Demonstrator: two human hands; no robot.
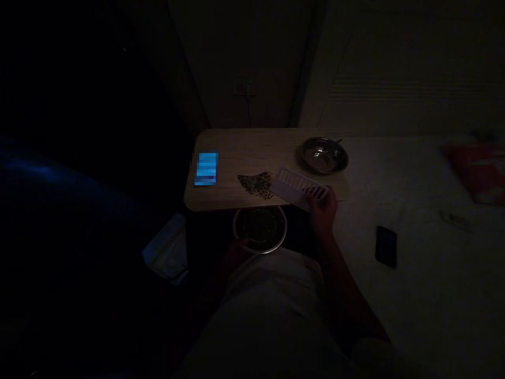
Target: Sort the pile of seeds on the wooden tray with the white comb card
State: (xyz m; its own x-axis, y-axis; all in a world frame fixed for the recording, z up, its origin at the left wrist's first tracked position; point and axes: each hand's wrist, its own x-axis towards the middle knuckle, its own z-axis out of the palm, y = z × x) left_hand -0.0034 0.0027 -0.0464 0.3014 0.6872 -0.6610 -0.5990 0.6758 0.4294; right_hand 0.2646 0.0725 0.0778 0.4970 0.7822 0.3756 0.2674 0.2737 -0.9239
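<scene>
In dim light, my right hand point(323, 210) is closed around one end of a pale plastic piece with a row of slots point(295, 187), held slanting over the table. Its far end is beside a spread of small dark grains or seeds point(258, 184) on the wooden tabletop. My left hand point(239, 250) grips the near left rim of a round metal bowl point(260, 252), just below the table's front edge; most of its fingers are hidden. What lies inside this bowl is dark and too dim to name.
On the table point(244, 145), a lit phone-like screen point(205, 169) lies left and a shiny metal bowl point(324, 156) with a handle sticking out stands right. A dark phone point(385, 246) rests on the pale sheet, near a red item point(479, 171). A pale bag-like thing point(168, 252) is lower left.
</scene>
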